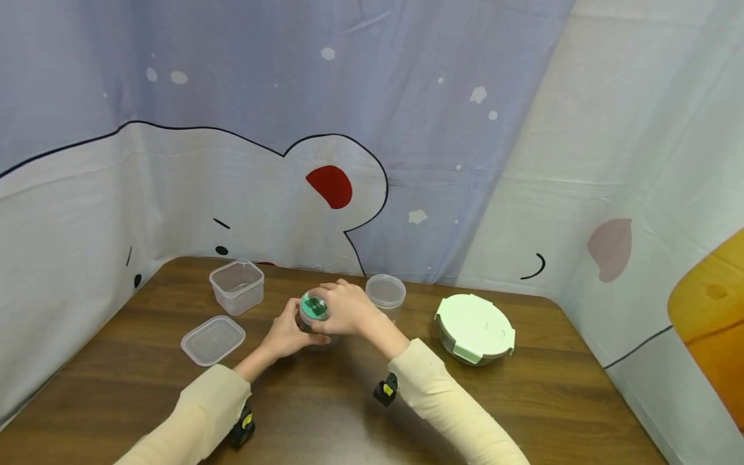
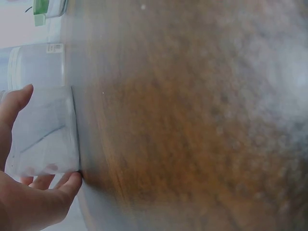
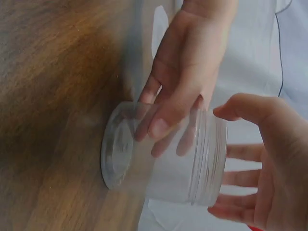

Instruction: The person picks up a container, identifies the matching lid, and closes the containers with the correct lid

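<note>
A clear round jar (image 3: 168, 180) stands upright on the table, with a lid bearing a green top (image 1: 314, 307). My left hand (image 1: 286, 332) grips the jar's side, thumb on one face and fingers round the other. From above, my right hand (image 1: 347, 310) holds the lid by its rim, as the right wrist view shows, with thumb and fingers on opposite sides. Through the jar's clear wall the left fingers show behind it. Just beyond the right hand is a second clear jar (image 1: 386, 290) with a translucent lid.
To the left at the back sits a square clear plastic box (image 1: 238, 290) without its cover. A flat translucent lid (image 1: 213, 340) lies in front of it. On the right stands a round container with a pale green clip lid (image 1: 475, 325). A printed curtain (image 1: 442, 168) hangs behind the wooden table (image 1: 325, 413).
</note>
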The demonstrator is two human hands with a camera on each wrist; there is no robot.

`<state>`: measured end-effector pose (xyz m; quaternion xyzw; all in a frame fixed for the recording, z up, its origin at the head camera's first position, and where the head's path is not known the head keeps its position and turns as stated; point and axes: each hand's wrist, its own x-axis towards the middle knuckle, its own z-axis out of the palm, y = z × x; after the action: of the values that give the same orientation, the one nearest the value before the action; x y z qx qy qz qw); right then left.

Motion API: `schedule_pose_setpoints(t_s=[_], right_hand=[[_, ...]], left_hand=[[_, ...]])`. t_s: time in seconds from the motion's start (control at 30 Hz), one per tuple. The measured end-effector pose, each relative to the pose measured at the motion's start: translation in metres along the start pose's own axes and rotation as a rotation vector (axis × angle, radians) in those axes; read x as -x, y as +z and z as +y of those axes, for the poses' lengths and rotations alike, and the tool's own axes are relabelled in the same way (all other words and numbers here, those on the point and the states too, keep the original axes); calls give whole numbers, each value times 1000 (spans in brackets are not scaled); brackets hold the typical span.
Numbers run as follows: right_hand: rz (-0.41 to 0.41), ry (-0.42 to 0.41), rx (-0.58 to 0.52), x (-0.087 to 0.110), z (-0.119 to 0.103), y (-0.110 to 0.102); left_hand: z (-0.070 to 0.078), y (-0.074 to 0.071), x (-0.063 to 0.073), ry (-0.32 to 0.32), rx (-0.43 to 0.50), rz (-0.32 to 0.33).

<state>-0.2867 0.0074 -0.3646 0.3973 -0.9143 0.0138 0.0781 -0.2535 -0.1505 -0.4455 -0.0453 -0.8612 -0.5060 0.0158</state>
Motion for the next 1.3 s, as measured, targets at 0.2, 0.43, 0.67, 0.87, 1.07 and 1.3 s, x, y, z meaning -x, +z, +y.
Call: schedule_pose_setpoints(t_s=[0.2, 0.43, 0.67, 0.87, 1.07, 1.3], right_hand=[[122, 67, 134, 2, -10, 11], [284, 148, 251, 3, -16, 21], [240, 209, 151, 3, -12, 23], [64, 31, -97, -1, 6, 9], [-118, -260, -360, -8, 27, -3], [-221, -296, -345, -11, 35, -4]], left_hand=[[0, 2, 1, 7, 3, 2], [1, 3, 1, 17, 1, -1], [0, 3, -2, 34, 4, -7], [-2, 0, -3, 37, 23, -20], [-3, -2, -2, 37, 2, -25], [-3, -1, -1, 28, -16, -22]])
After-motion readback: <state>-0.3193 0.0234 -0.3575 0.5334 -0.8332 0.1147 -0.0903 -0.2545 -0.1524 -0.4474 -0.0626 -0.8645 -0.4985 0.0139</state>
